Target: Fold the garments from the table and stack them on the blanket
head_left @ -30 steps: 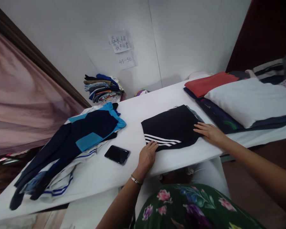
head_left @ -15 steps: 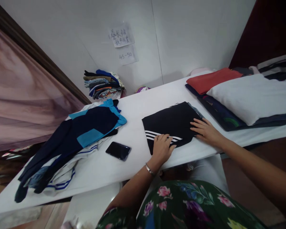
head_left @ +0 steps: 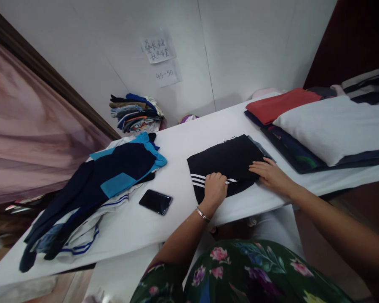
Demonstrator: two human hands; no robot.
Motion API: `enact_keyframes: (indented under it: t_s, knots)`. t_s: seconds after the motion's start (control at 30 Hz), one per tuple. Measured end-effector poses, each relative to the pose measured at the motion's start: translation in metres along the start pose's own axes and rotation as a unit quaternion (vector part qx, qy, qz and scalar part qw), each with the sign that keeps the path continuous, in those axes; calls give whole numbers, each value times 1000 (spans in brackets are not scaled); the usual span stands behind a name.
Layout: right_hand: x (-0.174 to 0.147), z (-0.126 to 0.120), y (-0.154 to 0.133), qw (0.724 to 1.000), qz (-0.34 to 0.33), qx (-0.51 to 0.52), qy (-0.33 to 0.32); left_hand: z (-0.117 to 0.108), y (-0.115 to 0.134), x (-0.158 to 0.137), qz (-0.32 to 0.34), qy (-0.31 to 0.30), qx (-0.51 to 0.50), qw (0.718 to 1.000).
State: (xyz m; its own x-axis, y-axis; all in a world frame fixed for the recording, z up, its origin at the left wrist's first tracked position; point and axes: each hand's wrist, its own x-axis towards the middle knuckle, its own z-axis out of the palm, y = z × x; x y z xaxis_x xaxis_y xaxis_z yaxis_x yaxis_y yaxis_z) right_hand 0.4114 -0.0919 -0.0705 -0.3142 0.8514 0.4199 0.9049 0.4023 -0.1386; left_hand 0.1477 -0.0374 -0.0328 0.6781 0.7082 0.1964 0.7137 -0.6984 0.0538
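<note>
A black garment with three white stripes lies folded on the white table in front of me. My left hand is on its near part, over the stripes, fingers drawn together and curled onto the cloth. At the garment's right edge rests my right hand, its fingers stretched out over the black fabric. A bit of grey-blue cloth shows at the garment's far right side, partly covered by it.
A phone lies to the left, beside a spread navy-and-blue jacket on other clothes. A folded clothes pile stands at the back. Red and white folded garments are stacked on the right of the table.
My left hand's fingers have drawn together and curled on the black garment. My right hand has slid slightly left along its edge.
</note>
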Motion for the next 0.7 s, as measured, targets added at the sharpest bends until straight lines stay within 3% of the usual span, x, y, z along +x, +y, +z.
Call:
enact_keyframes:
  t_s: [0.13, 0.4, 0.7]
  knots:
    - [0, -6, -7, 998, 28, 18, -49, -2, -2, 4, -14, 2, 7, 1000]
    - [8, -7, -20, 999, 43, -2, -24, -3, 0, 3, -26, 8, -5, 1000]
    - [18, 3, -25, 995, 31, -90, -43, 0, 1, -4, -16, 9, -28, 999]
